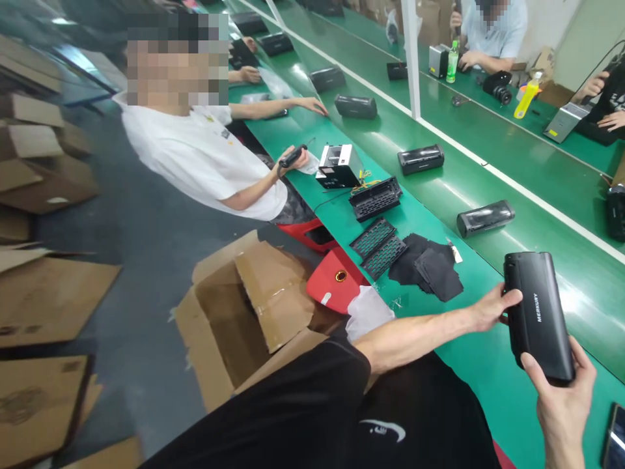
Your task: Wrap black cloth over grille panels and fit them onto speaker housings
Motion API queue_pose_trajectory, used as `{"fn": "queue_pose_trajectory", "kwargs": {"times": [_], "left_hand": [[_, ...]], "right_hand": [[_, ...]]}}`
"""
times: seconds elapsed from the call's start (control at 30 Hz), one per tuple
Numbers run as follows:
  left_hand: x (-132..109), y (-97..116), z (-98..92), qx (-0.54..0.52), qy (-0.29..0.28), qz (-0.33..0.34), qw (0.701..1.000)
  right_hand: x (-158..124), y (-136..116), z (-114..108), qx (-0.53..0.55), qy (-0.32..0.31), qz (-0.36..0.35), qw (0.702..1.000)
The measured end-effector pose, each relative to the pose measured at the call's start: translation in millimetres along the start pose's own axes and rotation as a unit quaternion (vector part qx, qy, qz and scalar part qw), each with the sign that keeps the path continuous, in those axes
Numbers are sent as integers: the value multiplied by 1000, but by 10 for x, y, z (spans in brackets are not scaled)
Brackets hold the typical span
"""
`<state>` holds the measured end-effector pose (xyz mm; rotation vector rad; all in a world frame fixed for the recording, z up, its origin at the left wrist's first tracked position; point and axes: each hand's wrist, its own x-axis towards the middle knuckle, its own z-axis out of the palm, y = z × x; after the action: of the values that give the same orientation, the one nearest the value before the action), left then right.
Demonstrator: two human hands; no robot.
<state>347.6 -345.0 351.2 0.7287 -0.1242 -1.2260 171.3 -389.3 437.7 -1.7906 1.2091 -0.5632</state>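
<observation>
Far left of both hands, on the floor, brown cardboard boxes (41, 299), some with flaps raised. Nearer, though well apart from the left hand, seated with body turned toward the surface (510, 413), a co-worker in a white T-shirt (176, 156), with a slim black tool (291, 157) in one hand. Left of the left hand and lower, a large open carton (208, 342), next to a red stool (327, 277). Beyond the left forearm, on the green surface, a black-and-white boxy unit (344, 176) with yellow wires beside it; then, coming closer to the left hand, a black slotted frame (375, 200), two black mesh panels (378, 247) side by side, and an overlapping pile of black sheets (437, 270). Farther out from the left hand, spaced in a row, black casings (486, 218) much like the held one. Far ahead of the left hand, upright, a green bottle (452, 62).

Left hand (491, 309) pinching the left edge of a black case (537, 293), thumb on the front, fingers mostly hidden behind. Between both hands, tilted, that same case, lettered "MERKURY". Far ahead of it, a yellow bottle (527, 96). Right hand (564, 391) wrapped around the lower end, thumb at left, fingers at right. Right of the right hand and lower, cut off at the picture's edge, a dark phone (615, 433).
</observation>
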Motion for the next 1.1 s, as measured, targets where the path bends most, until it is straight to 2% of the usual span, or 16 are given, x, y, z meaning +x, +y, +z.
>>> {"fn": "queue_pose_trajectory", "kwargs": {"times": [0.07, 0.1, 0.17, 0.23, 0.27, 0.33, 0.5, 0.63, 0.8, 1.1], "left_hand": [[-81, 367, -64, 79, 15, -1, 997], [-113, 573, -97, 120, 10, 26, 992], [-155, 955, -147, 215, -63, 63, 973], [-177, 1216, -167, 293, -159, 37, 942], [-187, 1288, -165, 320, -189, 22, 928], [-216, 1331, -143, 352, -205, 15, 913], [-311, 1234, -52, 383, -145, 70, 910], [-336, 1207, -35, 348, -128, 84, 925], [-345, 1137, -89, 298, -109, 85, 945], [-426, 1196, -80, 346, -125, -3, 930]], "right_hand": [[-29, 74, -161, -4, -24, 25, 999], [-52, 92, -227, -11, -40, 32, 999], [-92, 96, -323, -24, -75, 29, 996], [-98, 87, -374, -30, -102, 17, 994], [-86, 87, -387, -30, -106, 14, 994], [-41, 101, -398, -24, -109, 15, 994], [34, 114, -413, 0, -129, 6, 992], [-18, 91, -404, 32, -138, -29, 990], [-121, 151, -310, 71, -97, -34, 992], [-135, 200, -286, 69, -88, 2, 994]]}}
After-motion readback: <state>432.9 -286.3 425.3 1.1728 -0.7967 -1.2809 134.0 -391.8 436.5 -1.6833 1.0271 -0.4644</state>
